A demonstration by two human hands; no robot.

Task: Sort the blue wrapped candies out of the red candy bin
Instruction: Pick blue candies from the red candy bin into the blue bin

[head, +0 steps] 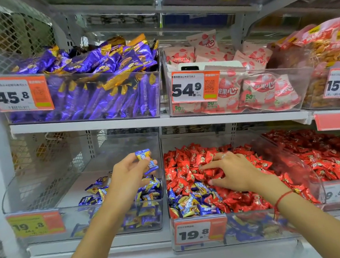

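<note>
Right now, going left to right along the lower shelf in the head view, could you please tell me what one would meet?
Yellow 19.8 price tag → bin of blue candies → left hand holding blue candies → stray blue candies in the red candy bin → right hand on the red candies → further red bin.

So count-wise: two bare hands, the left hand [130, 171] pinching two blue-and-yellow wrapped candies [147, 161], the right hand [232, 171] resting on the heap. Six clear plastic bins [86, 221] in view, three per shelf, two white shelf boards [87, 122]. Six orange price tags [200, 231]. Loose red wrapped candies [247, 198]: way too many to count.
</note>
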